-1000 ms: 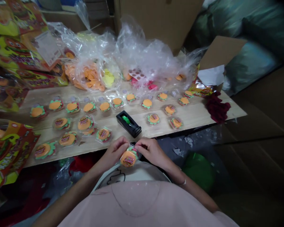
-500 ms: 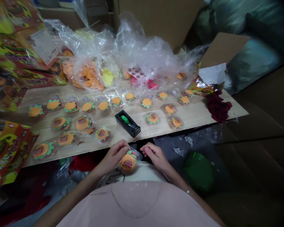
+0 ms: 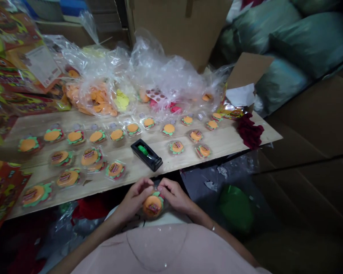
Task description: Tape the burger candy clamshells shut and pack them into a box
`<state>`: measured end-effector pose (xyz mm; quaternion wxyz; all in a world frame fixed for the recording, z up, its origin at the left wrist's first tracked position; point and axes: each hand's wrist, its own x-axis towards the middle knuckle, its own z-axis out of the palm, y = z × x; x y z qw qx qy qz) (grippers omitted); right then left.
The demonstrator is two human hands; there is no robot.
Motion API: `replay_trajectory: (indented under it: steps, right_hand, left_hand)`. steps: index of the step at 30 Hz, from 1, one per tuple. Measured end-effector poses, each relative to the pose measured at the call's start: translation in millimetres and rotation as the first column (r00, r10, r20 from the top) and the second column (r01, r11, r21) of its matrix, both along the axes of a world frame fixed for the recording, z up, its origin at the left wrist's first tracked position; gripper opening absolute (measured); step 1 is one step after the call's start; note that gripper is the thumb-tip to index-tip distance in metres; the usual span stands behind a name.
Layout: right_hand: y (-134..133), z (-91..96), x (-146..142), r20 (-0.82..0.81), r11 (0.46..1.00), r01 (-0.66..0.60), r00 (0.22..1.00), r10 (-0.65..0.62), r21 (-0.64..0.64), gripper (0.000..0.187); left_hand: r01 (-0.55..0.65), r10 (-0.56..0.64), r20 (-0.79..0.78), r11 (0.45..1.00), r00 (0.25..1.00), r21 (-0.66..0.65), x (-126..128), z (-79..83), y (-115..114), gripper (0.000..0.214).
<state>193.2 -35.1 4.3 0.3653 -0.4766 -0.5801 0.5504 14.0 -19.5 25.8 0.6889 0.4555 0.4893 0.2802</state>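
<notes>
A burger-shaped piece in a clear plastic case (image 3: 153, 206), with an orange bun, green frill and printed label, is held low in front of my body. My left hand (image 3: 137, 195) is closed on its upper left edge. Fingers of my right hand (image 3: 173, 195) pinch the upper right edge of the same case. Both sets of fingertips nearly meet at its top, and what lies between them is hard to see. Just beyond my hands, a black tape dispenser (image 3: 146, 154) with a green roll rests on the table. Beside it stands another cased burger (image 3: 116, 169).
Several cased burgers stand in rows on the wooden table (image 3: 103, 190). Clear bags of orange pieces (image 3: 91, 99) and pink pieces line the back. Printed cartons (image 3: 14, 68) are stacked left. A dark red cloth (image 3: 249, 131) and an open box (image 3: 240, 85) are at the right.
My right hand has moved left to the case and now pinches its edge. The left hand keeps its hold. The whole view has shifted slightly.
</notes>
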Motion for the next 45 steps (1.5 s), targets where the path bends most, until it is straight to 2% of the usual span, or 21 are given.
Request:
replay_trajectory:
  steps: [3, 7, 9, 11, 13, 18, 20, 22, 24, 26, 28, 33, 36, 39, 45]
  right_hand:
    - [-7.7, -8.2, 6.9, -0.098, 0.997, 0.065, 0.993, -0.07, -0.052, 0.022]
    - [-10.7, -10.6, 11.1, -0.253, 0.993, 0.027, 0.966, -0.057, -0.119, 0.019]
    - [-11.1, -12.7, 10.1, -0.26, 0.983, 0.134, 0.952, -0.162, -0.123, 0.02]
    - [-12.3, -19.4, 8.3, -0.273, 0.952, 0.27, 0.914, -0.3, -0.141, 0.022]
    - [-13.6, -31.5, 7.1, -0.303, 0.923, 0.35, 0.873, -0.383, -0.161, 0.022]
    - [-15.3, -74.6, 7.5, -0.333, 0.898, 0.38, 0.837, -0.435, -0.221, 0.023]
    - [-15.8, -89.7, 7.6, -0.34, 0.863, 0.411, 0.798, -0.497, -0.295, 0.024]
    - [-15.5, -99.8, 8.6, -0.345, 0.805, 0.471, 0.735, -0.584, -0.359, 0.027]
    - [-13.3, -104.1, 12.8, -0.329, 0.739, 0.548, 0.667, -0.668, -0.392, 0.031]
    - [-9.1, -103.9, 21.5, -0.298, 0.692, 0.603, 0.628, -0.719, -0.398, 0.035]
    - [-3.6, -100.9, 33.6, -0.263, 0.682, 0.61, 0.637, -0.725, -0.403, 0.037]
    - [15.0, -93.1, 53.5, -0.156, 0.71, 0.51, 0.749, -0.645, -0.486, 0.036]
    - [28.6, -92.0, 49.6, -0.108, 0.704, 0.475, 0.785, -0.611, -0.529, 0.036]
    - [38.1, -90.1, 42.8, -0.094, 0.706, 0.45, 0.805, -0.586, -0.547, 0.037]
    - [39.9, -79.8, 37.9, -0.054, 0.691, 0.458, 0.811, -0.582, -0.559, 0.035]
  left_hand:
    - [-0.071, 0.074, 0.036, 0.995, 0.997, -0.072, -1.3, -2.4, -7.2, 0.023]
    - [-0.052, 0.052, 0.03, 0.999, 0.998, 0.003, 5.7, -0.4, -7.8, 0.024]
    - [-0.09, 0.093, 0.082, 0.995, 0.992, -0.031, 9.9, -1.2, -7.8, 0.024]
    - [-0.145, 0.165, 0.148, 0.98, 0.975, -0.137, 12.7, -5.8, -9.4, 0.028]
    - [-0.186, 0.226, 0.176, 0.958, 0.958, -0.216, 14.8, -14.3, -11.5, 0.031]
    - [-0.289, 0.353, 0.183, 0.908, 0.917, -0.304, 24.1, -39.5, -10.7, 0.031]
    - [-0.294, 0.391, 0.17, 0.861, 0.904, -0.415, 31.5, -46.2, -7.5, 0.033]
    - [-0.237, 0.369, 0.17, 0.825, 0.914, -0.514, 42.2, -51.7, -2.6, 0.034]
    - [-0.175, 0.328, 0.188, 0.812, 0.926, -0.556, 56.1, -57.9, 4.3, 0.031]
    - [-0.182, 0.338, 0.192, 0.811, 0.921, -0.556, 71.5, -65.6, 12.0, 0.027]
    - [-0.212, 0.367, 0.19, 0.81, 0.911, -0.547, 85.1, -74.0, 18.2, 0.024]
    - [-0.262, 0.396, 0.188, 0.829, 0.899, -0.494, 100.2, -86.7, 21.2, 0.031]
    - [-0.29, 0.409, 0.197, 0.847, 0.891, -0.445, 102.7, -86.7, 18.5, 0.034]
    - [-0.343, 0.45, 0.18, 0.837, 0.875, -0.426, 105.5, -84.8, 17.1, 0.034]
    - [-0.385, 0.482, 0.147, 0.819, 0.864, -0.424, 107.2, -89.1, 20.7, 0.04]
